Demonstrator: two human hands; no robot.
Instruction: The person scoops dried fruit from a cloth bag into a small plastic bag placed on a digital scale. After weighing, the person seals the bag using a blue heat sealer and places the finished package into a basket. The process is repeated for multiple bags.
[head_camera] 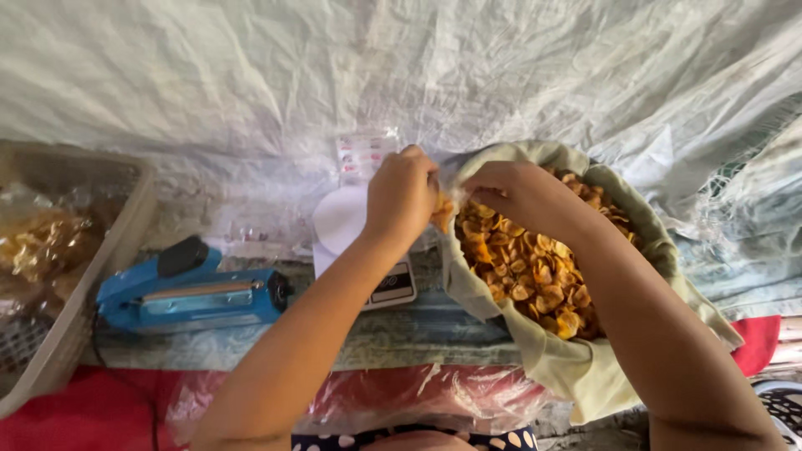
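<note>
- Over the small white scale (368, 250), seen from the head camera, both hands work close together: the left hand (401, 196) is closed in a pinch on the mouth of a thin clear bag (447, 171), and the right hand (510, 190) is curled shut around a few chips (441, 213) at that opening.
- Chips could slip past the narrow opening and fall onto the scale or the table (418, 334), because the film looks limp and is held on one side only.
- The cloth-lined sack (576, 367) leans at the table edge; a nudge from the right forearm might tip it.
- The sack holds a heap of golden chips (526, 267).
- The basket (125, 234) at left holds filled bags, blurred.
- A blue bag sealer (192, 292) lies between basket and scale.
</note>
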